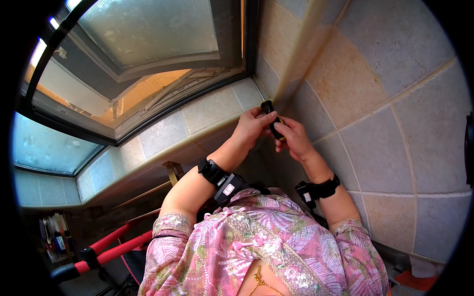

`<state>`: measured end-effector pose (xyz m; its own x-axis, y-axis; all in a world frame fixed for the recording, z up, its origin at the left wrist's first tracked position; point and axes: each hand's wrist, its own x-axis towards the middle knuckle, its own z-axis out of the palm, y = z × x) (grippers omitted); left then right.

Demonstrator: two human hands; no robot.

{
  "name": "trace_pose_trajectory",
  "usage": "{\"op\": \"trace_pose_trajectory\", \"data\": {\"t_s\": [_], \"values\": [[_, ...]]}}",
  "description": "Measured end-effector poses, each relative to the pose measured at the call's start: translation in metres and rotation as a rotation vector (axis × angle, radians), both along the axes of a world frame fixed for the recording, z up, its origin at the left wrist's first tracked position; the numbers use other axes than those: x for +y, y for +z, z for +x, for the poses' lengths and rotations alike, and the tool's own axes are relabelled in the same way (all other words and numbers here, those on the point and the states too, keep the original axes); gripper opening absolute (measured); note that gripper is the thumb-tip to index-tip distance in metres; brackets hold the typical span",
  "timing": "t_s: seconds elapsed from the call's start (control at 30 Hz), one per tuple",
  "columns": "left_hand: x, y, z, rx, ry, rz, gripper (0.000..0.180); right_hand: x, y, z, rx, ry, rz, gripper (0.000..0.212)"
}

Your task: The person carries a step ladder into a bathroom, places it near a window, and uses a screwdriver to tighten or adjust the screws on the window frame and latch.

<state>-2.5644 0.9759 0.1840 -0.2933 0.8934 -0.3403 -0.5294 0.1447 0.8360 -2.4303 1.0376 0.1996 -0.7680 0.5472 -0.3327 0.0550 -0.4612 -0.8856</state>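
Holding small black tool (270, 118) against tiled wall (375, 98) near corner; left hand (252, 127) and right hand (294, 138) together, both clamped on it; window (138, 59) at left.

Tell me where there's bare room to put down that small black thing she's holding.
Both hands, left hand and right hand, grip the small black tool at the tiled wall. The tiled sill below the window looks bare. Lower left is crowded by red handles.

Tiled sill ledge (207, 111), beneath window (148, 34)
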Motion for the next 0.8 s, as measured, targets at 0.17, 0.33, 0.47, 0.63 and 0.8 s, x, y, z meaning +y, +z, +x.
{"op": "trace_pose_trajectory", "data": {"t_s": [0.17, 0.33, 0.47, 0.63, 0.8], "values": [[0.000, 0.001, 0.001, -0.018, 0.010, 0.011, 0.028, 0.002, -0.002, 0.000, 0.016, 0.026, 0.004, 0.018], [0.001, 0.007, 0.001, 0.019, 0.004, -0.048, 0.029, 0.001, -0.002, 0.000, 0.013, 0.006, -0.016, 0.019], [0.002, 0.009, 0.001, 0.045, -0.014, -0.059, 0.028, -0.001, -0.002, 0.000, 0.035, -0.017, -0.070, 0.019], [0.004, 0.018, 0.004, 0.114, -0.017, -0.095, 0.028, -0.001, -0.005, -0.002, 0.076, -0.046, -0.107, 0.018], [0.004, 0.017, 0.006, 0.156, 0.023, -0.101, 0.031, -0.001, -0.001, -0.001, 0.073, -0.042, -0.122, 0.018]]}}
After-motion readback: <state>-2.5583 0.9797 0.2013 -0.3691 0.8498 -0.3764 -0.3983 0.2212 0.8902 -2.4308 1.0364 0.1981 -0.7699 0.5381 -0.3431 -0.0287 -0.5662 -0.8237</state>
